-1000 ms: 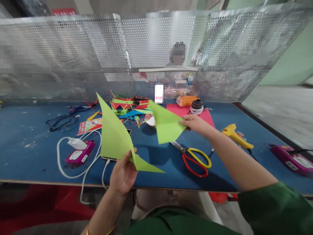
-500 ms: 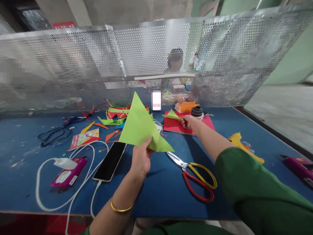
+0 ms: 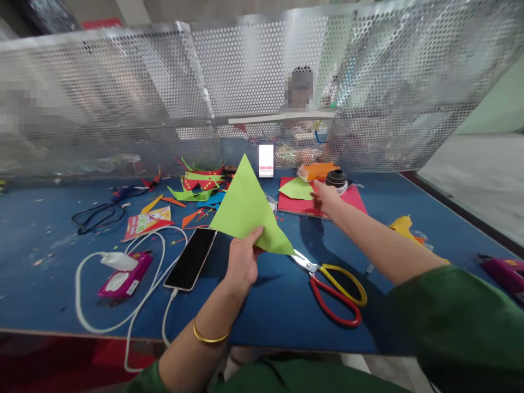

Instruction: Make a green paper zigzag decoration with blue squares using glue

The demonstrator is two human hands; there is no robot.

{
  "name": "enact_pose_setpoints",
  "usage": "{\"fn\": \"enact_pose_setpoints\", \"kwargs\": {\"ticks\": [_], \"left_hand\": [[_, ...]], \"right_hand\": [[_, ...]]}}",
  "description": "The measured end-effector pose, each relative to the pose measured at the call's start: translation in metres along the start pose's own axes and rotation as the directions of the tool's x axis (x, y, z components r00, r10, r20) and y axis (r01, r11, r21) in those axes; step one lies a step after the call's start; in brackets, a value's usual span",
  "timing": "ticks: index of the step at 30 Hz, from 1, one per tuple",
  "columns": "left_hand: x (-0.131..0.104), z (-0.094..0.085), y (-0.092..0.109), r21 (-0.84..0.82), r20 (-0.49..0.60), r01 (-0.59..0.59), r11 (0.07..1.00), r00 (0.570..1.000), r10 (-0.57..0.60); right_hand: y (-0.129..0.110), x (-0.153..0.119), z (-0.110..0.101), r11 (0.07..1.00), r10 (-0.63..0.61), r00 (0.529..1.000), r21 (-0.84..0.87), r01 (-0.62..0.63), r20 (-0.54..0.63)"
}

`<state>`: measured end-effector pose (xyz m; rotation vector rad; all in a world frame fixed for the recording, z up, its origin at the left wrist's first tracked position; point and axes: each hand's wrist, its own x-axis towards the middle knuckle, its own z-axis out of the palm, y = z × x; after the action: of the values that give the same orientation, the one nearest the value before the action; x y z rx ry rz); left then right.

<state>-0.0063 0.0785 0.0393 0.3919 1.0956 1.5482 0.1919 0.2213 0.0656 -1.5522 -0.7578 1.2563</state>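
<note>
A folded green paper triangle [image 3: 245, 204] stands up in my left hand [image 3: 243, 261], pinched at its lower edge between thumb and fingers. My right hand [image 3: 326, 197] is stretched out over the red paper [image 3: 344, 204], fingers slightly apart, beside the right edge of a smaller green paper piece [image 3: 297, 189]. That piece lies flat on the red paper. Scissors [image 3: 313, 268] with one yellow and one red handle lie open on the table, blades partly under the tip of the triangle.
A black phone [image 3: 191, 259] on a white cable and a purple power strip [image 3: 125, 278] lie to the left. Coloured paper scraps [image 3: 190, 218] and red-green paper masks [image 3: 200, 183] are behind. A yellow glue gun [image 3: 403, 226] is at right. A perforated metal screen [image 3: 245, 71] borders the back; someone sits beyond.
The small green piece, raised and held in my right hand before, now lies flat on the red paper, and those fingers have loosened. My left hand still holds the triangle.
</note>
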Motion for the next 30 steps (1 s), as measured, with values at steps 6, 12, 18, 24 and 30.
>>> {"fn": "enact_pose_setpoints", "kwargs": {"ticks": [6,12,18,24,30], "left_hand": [[-0.007,0.007,-0.010,0.039,0.021,-0.101,0.994,0.995,0.100],[-0.022,0.003,-0.009,0.056,0.075,-0.124,0.991,0.990,0.120],[-0.029,-0.028,0.008,0.139,0.010,-0.144,0.980,0.990,0.144],[-0.036,-0.053,0.017,0.262,-0.045,-0.161,0.951,0.983,0.179],[-0.046,-0.072,0.008,0.316,-0.069,-0.084,0.945,0.991,0.111]], "right_hand": [[0.034,-0.090,-0.008,0.919,-0.286,0.880,-0.153,0.364,0.379],[0.068,-0.125,-0.009,0.810,-0.425,0.806,-0.223,0.542,0.412],[0.066,-0.134,-0.040,0.760,-0.384,0.782,-0.312,0.570,0.492],[0.090,-0.157,-0.079,0.289,-0.386,0.752,-0.704,0.648,0.534],[0.125,-0.174,-0.092,-0.165,-0.324,0.752,-0.817,0.553,0.574]]}}
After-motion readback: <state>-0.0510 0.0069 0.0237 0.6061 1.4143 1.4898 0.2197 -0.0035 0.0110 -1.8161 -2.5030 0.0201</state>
